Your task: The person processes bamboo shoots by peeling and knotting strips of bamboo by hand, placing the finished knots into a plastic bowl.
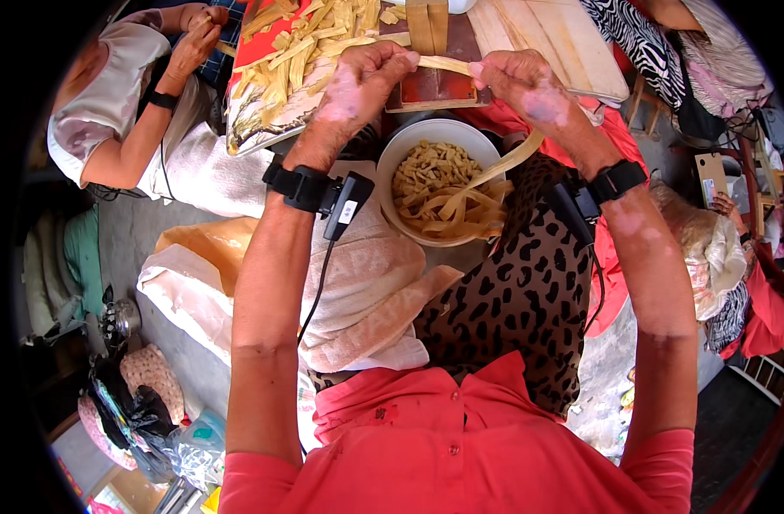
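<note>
A flat, pale yellow food strip is stretched between my two hands, in front of an upright wooden block. My left hand pinches one end between thumb and fingers. My right hand grips the other end, and a long yellow strip trails from below that hand into a round white tub. Inside the tub, small yellow pieces fill the far part and long limp strips lie in the near part. The tub sits between my knees.
Many yellow strips are heaped on a board at the left. A dark red base carries the block; a pale wooden board lies to its right. A towel covers my left leg. A co-worker sits at the left, hands raised.
</note>
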{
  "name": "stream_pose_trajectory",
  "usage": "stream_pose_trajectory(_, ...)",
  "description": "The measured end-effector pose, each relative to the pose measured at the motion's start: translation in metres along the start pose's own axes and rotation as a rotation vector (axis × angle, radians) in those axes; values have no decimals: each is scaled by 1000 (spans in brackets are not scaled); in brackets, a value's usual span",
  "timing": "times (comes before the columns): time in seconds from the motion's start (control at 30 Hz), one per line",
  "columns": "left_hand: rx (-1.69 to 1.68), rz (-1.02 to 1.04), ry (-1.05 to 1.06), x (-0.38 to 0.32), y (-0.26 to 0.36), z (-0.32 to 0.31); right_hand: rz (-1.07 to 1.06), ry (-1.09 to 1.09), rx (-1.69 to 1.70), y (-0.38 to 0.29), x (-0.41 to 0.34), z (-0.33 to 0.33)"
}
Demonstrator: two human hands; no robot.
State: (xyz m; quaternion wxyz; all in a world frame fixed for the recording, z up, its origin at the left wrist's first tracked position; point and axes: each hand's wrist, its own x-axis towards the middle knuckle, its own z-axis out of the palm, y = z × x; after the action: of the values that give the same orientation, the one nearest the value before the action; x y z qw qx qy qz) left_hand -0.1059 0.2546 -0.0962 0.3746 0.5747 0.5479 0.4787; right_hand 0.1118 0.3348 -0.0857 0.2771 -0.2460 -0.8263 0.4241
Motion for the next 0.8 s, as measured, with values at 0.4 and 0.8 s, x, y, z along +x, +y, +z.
stream_pose_trajectory(0.4,172,-210,32,-74,8,3,77,20,-122,-37,-95,9)
stream_pose_trajectory(0.8,221,-163,-129,-154,2,23,-112,-60,-32,-100,-201,61)
